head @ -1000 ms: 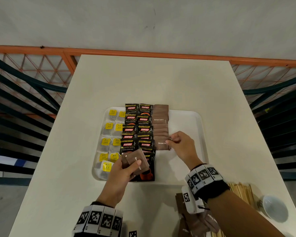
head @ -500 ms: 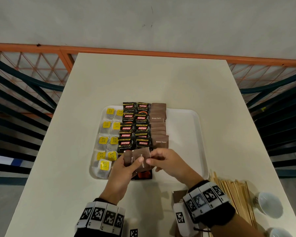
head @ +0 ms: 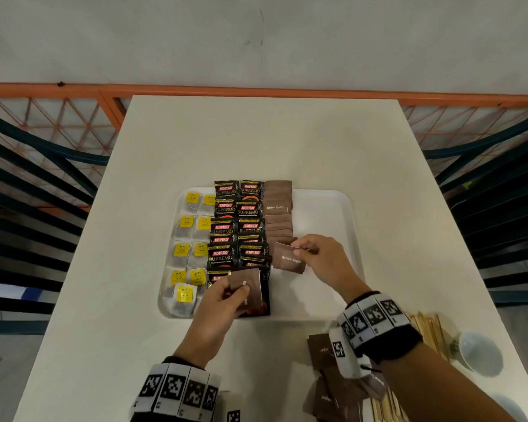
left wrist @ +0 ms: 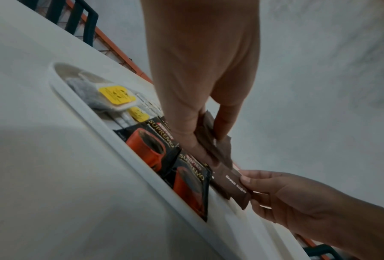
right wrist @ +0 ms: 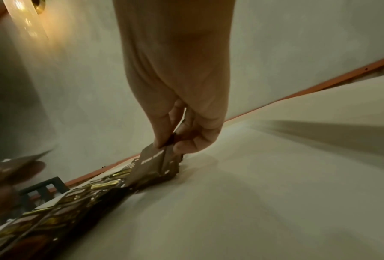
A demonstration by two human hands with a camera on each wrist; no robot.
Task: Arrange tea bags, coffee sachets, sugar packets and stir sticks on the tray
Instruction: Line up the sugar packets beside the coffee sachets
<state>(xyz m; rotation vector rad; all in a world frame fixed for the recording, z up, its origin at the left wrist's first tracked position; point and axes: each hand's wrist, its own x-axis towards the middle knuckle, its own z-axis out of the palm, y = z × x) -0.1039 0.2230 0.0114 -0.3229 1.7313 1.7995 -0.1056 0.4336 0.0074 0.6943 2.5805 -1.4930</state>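
The brown sugar packet (head: 289, 259) is the thing in play here, pinched at its right edge between the thumb and fingertips of the right hand (head: 320, 259), sitting at the near end of the sugar column (head: 278, 208) on the white tray (head: 326, 202). It's tilted a bit, with its long axis running roughly left-right across the tray, like the packets already laid down, and it overlaps the last one in the column. So the packet lies to the left of those fingers, and I'd guess setting it down just means lowering and sliding it toward the column, then letting go. The left hand (head: 226, 300) is nearer the tray's front edge, fingers curled round a small stack of spare sugar packets (head: 247, 289), held over the coffee sachets (head: 238, 226). Tea bags (head: 189, 248) fill the left side of the tray. More sugar packets (head: 323, 351) and the stir sticks (head: 430, 330) are waiting on the table (head: 256, 141) near a white cup (head: 479, 351), so the right part of the tray looks reserved for sticks.
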